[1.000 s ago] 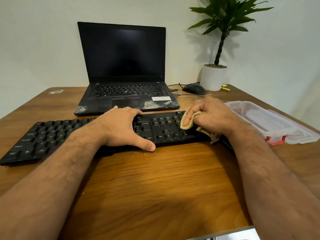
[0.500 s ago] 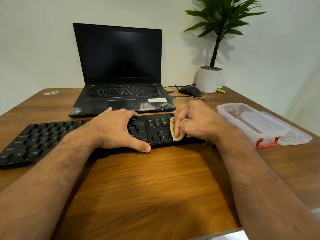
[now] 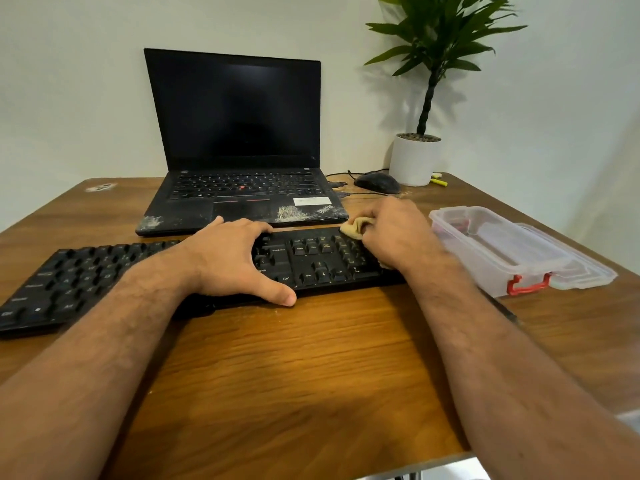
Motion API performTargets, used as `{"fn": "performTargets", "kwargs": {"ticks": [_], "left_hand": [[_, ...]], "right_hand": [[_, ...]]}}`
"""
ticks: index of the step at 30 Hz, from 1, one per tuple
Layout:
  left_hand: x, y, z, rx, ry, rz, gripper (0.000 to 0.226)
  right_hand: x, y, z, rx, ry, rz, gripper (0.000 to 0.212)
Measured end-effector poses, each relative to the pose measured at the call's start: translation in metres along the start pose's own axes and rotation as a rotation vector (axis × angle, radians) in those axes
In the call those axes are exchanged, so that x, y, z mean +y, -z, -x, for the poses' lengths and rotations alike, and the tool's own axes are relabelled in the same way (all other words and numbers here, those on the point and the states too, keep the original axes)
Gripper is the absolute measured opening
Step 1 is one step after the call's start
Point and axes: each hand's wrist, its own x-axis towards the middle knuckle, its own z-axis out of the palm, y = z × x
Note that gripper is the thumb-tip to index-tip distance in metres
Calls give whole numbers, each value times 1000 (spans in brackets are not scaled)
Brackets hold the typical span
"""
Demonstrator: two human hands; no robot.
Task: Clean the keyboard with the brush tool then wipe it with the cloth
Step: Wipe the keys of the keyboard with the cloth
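Desk-side, right hand (image 3: 394, 233) slid cloth (image 3: 355, 227) to keyboard's (image 3: 322, 261) far edge.

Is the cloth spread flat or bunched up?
Bunched up. The cloth shows as a small wad gripped in the right hand, at the keyboard's far right corner.

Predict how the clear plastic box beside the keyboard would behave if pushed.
The plastic box looks thin-walled and nearly empty, so probably light. It sits flat on the smooth wooden table, so it would likely slide, not tip.
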Motion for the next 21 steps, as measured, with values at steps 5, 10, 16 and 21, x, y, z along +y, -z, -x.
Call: {"fn": "performTargets", "kwargs": {"ticks": [5, 10, 16, 21], "left_hand": [[0, 0, 0, -4, -3, 3, 144], [0, 2, 0, -11, -5, 6, 146], [0, 2, -1, -9, -14, -13, 146], [-4, -1, -4, -18, -15, -19, 152]], "right_hand": [[-3, -1, -8, 112, 18, -31, 29], [-4, -9, -16, 49, -61, 30, 24], [8, 0, -8, 11, -38, -62, 32], [5, 10, 1, 23, -104, 21, 22]]}}
